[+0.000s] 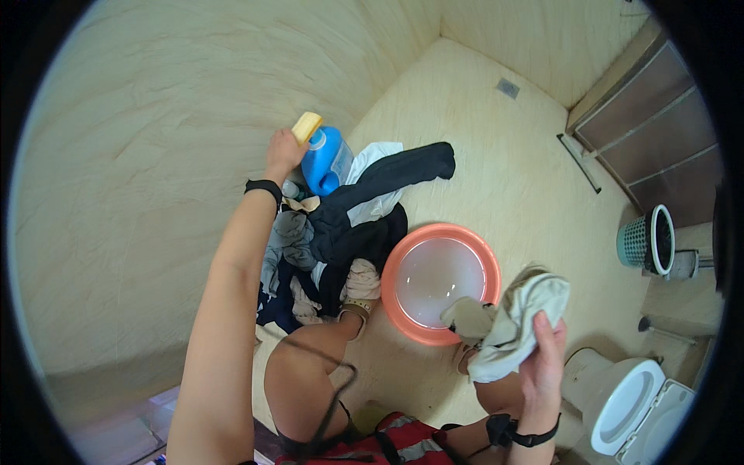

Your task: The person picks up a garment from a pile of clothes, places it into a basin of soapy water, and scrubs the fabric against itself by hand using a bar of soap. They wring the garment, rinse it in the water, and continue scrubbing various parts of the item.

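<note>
My left hand [285,152] reaches toward the wall and grips a yellow bar of soap [307,127]. The bar is right by the cap of a blue detergent jug [324,158], which bears a label. In my right hand [545,349] is a damp-looking pale grey-white cloth item [517,325], perhaps a sock. Its darker beige end [469,318] hangs over the near right rim of an orange-pink plastic basin [493,261]. Cloudy, whitish water [440,279] fills part of the basin, which stands on the floor before my feet.
Left of the basin lies a heap of dark, grey and white clothes [349,232], with a small bottle [290,189] by the jug. A toilet [625,407] and a lattice wastebasket [636,241] stand at the right. A floor drain [508,88] is near the far corner.
</note>
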A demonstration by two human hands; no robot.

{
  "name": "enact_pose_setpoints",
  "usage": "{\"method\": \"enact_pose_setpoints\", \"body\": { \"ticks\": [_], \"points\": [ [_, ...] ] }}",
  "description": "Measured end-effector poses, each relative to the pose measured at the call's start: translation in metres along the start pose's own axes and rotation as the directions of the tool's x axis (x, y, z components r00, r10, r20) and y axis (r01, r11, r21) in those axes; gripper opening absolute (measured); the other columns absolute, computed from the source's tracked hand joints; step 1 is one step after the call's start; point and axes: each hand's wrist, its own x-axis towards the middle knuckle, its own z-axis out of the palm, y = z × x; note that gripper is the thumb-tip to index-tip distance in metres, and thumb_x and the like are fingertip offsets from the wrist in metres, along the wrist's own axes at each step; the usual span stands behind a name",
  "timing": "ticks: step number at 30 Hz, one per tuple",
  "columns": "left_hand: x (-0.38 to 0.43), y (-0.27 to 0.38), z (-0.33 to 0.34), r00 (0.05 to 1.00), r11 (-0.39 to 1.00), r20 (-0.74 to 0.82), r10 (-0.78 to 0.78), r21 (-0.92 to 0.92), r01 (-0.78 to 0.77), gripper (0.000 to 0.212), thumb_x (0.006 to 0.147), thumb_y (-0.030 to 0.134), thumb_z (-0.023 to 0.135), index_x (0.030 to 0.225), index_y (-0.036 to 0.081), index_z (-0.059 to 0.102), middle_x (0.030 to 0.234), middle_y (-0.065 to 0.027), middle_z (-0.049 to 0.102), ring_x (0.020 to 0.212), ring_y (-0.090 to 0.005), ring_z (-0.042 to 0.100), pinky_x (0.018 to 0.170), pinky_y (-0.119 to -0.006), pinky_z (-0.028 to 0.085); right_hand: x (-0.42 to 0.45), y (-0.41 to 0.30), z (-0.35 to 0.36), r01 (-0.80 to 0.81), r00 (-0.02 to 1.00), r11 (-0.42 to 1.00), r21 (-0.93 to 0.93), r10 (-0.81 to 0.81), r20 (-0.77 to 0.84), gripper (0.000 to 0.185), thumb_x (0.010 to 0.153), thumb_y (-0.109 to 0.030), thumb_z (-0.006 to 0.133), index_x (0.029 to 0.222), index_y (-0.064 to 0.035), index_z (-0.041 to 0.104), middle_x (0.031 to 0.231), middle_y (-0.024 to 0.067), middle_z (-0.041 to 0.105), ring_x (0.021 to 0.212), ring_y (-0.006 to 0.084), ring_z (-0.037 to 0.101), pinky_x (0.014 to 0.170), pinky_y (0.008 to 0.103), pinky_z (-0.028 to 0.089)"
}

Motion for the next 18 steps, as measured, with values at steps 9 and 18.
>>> {"method": "enact_pose_setpoints", "body": {
  "ticks": [9, 18],
  "points": [
    [0.054, -0.015, 0.027, 0.981, 0.997, 0.191, 0.021, 0.063, -0.033, 0.061, 0.064, 0.032, 0.079, 0.107, -0.002, 0.052, 0.107, -0.0224, 0.058, 0.100, -0.0334, 0.058, 0.084, -0.041, 0.048, -0.006, -0.005, -0.011, 0.038, 0.989, 0.994, 0.101, -0.022, -0.149, 0.043, 0.087, -0.021, 0.057, 0.124, -0.0032, 0.044, 0.116, 0.0082, 0.057, 0.106, 0.0200, 0.054, 0.095, 0.0355, 0.040],
    [0.067, -0.007, 0.030, 0.960, 0.994, 0.276, -0.041, -0.082, 0.066, 0.064, 0.060, 0.031, 0.083, 0.102, -0.005, 0.052, 0.091, -0.0215, 0.062, 0.082, -0.0283, 0.063, 0.072, -0.038, 0.049, -0.014, 0.004, -0.024, 0.076, 0.908, 0.994, 0.084, -0.035, -0.418, 0.038, 0.090, -0.027, 0.052, 0.121, -0.0060, 0.050, 0.113, 0.0081, 0.059, 0.098, 0.0241, 0.058, 0.087, 0.0418, 0.047]
  ]
}}
